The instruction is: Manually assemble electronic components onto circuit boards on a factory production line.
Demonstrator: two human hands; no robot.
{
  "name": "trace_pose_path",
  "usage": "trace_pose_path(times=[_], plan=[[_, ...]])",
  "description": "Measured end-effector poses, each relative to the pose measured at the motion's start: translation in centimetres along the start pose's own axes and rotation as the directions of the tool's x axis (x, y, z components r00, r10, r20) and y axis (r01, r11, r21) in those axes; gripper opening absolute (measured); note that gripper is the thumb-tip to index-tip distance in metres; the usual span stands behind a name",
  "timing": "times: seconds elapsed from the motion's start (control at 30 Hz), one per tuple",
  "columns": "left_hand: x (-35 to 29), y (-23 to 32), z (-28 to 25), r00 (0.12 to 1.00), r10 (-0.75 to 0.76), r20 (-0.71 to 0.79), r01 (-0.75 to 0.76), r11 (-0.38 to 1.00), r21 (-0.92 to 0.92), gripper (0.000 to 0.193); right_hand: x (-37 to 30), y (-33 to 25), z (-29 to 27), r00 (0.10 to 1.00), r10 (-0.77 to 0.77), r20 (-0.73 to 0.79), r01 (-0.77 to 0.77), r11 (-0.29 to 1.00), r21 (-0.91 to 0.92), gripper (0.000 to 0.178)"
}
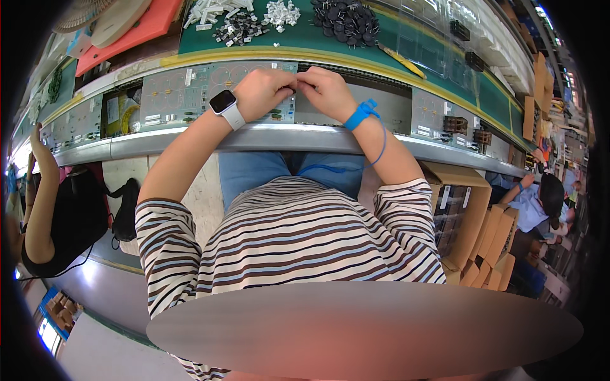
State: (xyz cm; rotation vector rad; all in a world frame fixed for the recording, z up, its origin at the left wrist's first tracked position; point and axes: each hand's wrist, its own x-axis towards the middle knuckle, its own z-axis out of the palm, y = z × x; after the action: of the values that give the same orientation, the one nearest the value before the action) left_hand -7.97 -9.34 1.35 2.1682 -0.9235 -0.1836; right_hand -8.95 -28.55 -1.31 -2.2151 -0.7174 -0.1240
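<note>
Lower than right hand [325,91], carton [473,222] (dark contents [448,219])

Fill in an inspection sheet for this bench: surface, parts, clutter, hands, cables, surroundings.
Surface: green bench mat beyond a metal front rail.
Parts: populated circuit boards along the bench; piles of black disc-shaped components and white connectors on the mat.
Clutter: yellow-handled tool lying near transparent plastic trays.
Hands: left hand and right hand close together at the fingertips; whether they hold a part is unclear.
Cables: blue cord hanging from the blue wristband on the right wrist.
Surroundings: co-workers at both sides; open cardboard box at lower right.
</note>
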Motion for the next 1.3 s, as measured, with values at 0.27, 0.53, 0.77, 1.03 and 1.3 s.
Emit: trace_pose_path(times=[0.27,0.53,0.77,1.03,1.3], plan=[[-0.2,-0.8,0.5,0.997,0.082,-0.009,-0.081,0.996,0.041,0.009,0.2,0.5,-0.6,0.998,0.054,-0.037,-0.053,0.998,0.021,0.015],[0.0,-0.9,0.6,0.991,0.132,0.022,-0.133,0.986,0.105,0.010,0.3,0.8,-0.6,0.995,0.095,-0.031,-0.094,0.995,0.015,0.015],[-2.8,0.5,-2.4,0.986,0.110,-0.125,-0.077,0.967,0.242,0.019,1.1,2.2,-3.2,0.984,0.087,-0.154,-0.104,0.989,-0.105,0.013],[-10.6,-1.7,-5.6,0.955,-0.068,-0.289,0.239,0.753,0.613,0.019,2.7,7.2,-6.2,0.936,0.151,-0.317,-0.323,0.723,-0.611,0.021],[-11.0,-1.2,-4.1,0.957,-0.103,-0.271,0.250,0.765,0.594,0.028,2.0,1.9,-5.9,0.953,0.089,-0.289,-0.188,0.924,-0.334,0.015]])
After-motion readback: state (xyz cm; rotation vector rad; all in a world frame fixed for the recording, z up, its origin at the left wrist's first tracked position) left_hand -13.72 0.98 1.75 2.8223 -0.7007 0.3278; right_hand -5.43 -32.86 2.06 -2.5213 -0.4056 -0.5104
